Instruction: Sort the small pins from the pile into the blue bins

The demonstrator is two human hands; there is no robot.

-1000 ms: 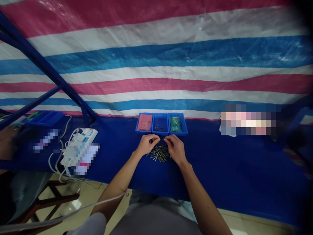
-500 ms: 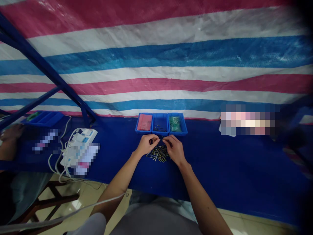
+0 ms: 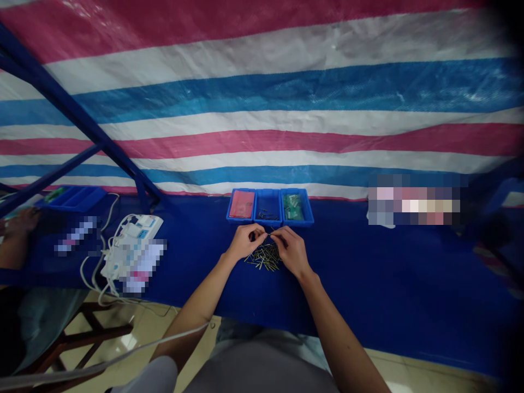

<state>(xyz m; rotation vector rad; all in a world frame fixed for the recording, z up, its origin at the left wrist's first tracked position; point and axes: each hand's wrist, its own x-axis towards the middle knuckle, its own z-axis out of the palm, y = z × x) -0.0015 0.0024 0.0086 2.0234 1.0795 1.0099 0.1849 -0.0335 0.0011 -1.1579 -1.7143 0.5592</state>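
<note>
Fine two-handed grip above a blue tabletop (image 3: 347, 295). The left hand (image 3: 246, 240) and the right hand (image 3: 292, 248) face each other with their fingertips nearly meeting, the thumb and fingers of each pinched on a slender rod (image 3: 269, 234) held between them. On the near side, partly beneath the fingers, lies a loose heap of rods (image 3: 265, 257); on the far side stand three blue bins (image 3: 298, 223) in a row, containing, from left to right, a pinkish-red packet (image 3: 242, 204), small dark pins (image 3: 268, 215) and a green-tinted bag (image 3: 293, 207).

Likely faults: so thin a piece could roll or slip from the pinch if the hands pressed unevenly, and, dropped into the heap, would be hard to tell from its neighbours; a lowered palm might brush the heap and scatter it.

Appearance: the held rod shows only as a fine line, mostly covered by fingers; those heaped are straight, brassy yellow with darker stretches, and crossed at many angles, their ends too small to make out
</note>
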